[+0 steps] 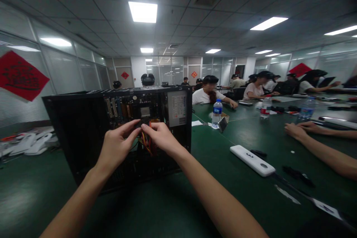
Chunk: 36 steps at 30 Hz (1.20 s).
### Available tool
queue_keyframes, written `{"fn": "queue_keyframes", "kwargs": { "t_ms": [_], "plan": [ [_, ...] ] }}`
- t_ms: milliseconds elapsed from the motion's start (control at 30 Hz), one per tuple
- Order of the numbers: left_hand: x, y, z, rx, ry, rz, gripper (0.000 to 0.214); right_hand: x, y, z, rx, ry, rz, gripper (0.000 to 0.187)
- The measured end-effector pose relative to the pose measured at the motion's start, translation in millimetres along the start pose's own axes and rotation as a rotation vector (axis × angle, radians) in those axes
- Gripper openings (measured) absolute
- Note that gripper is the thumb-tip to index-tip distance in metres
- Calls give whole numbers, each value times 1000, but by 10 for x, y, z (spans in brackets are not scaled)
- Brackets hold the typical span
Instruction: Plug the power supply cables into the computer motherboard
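Observation:
An open black computer case (pixel 75 137) stands on the table in front of me, its inside facing me. Within its opening, my left hand (pixel 115 145) and my right hand (pixel 163 139) meet with thumbs and fingertips drawn together in a pinch. Whatever small dark piece lies between the fingertips is too hidden to name. Just below them hangs a bundle of red, yellow and black cables (pixel 147 145). Behind the hands sits a motherboard (pixel 126 111) with slots. A silver power supply (pixel 177 108) fills the case's upper right corner.
Right of the case lie a white power bank (pixel 252 160) marked 3 and dark cables (pixel 298 174). Water bottles (pixel 216 113) stand farther back. Another person's arms (pixel 320 145) rest at the right. White items (pixel 36 143) are piled left; co-workers sit beyond.

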<state>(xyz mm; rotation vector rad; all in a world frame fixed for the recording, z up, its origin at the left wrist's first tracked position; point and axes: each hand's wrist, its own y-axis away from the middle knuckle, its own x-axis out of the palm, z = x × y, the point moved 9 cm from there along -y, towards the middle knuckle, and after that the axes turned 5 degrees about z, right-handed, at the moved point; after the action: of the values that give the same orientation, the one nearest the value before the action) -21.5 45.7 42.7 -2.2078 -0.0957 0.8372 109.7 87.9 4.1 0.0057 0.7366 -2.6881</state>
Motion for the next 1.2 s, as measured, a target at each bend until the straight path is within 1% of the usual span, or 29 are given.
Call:
{"fn": "queue_keyframes", "kwargs": {
  "t_ms": [100,167,333,467,533,633,667,733,767,833,900,933,1000,1100,1200],
  "plan": [
    [9,12,-51,36,-47,1,44,3,1,-4,25,-43,18,42],
    [24,12,-98,86,-84,4,44,-15,-4,2,33,-57,17,43],
    [85,28,-228,291,-202,14,46,-66,-15,26,12,-37,-17,41],
    [98,103,-303,482,-416,-47,44,-28,-7,44,-28,30,-19,40],
    [101,144,-312,549,-528,-73,42,-13,-2,49,-51,94,-22,43],
    [92,170,-283,601,-631,-81,40,-78,16,48,-94,246,-87,54],
    [82,164,-259,601,-650,-80,39,-122,31,64,-129,312,-127,53],
    [55,135,-196,577,-674,-82,39,-164,79,143,-261,492,-174,44],
    [47,117,-162,559,-678,-81,39,-140,110,190,-346,607,-166,43],
    [76,93,-108,535,-665,-51,39,-15,174,242,-505,857,-91,52],
    [197,92,-67,528,-651,35,37,108,212,217,-582,1057,1,50],
    [279,97,-40,517,-648,86,37,137,211,190,-579,1123,29,47],
    [434,105,38,469,-633,166,38,143,179,113,-511,1203,73,41],
    [573,79,219,374,-568,220,40,21,100,-72,-280,1226,118,38],
    [625,-26,426,309,-501,266,41,-205,62,-287,-5,1164,104,39]
  ]
}}
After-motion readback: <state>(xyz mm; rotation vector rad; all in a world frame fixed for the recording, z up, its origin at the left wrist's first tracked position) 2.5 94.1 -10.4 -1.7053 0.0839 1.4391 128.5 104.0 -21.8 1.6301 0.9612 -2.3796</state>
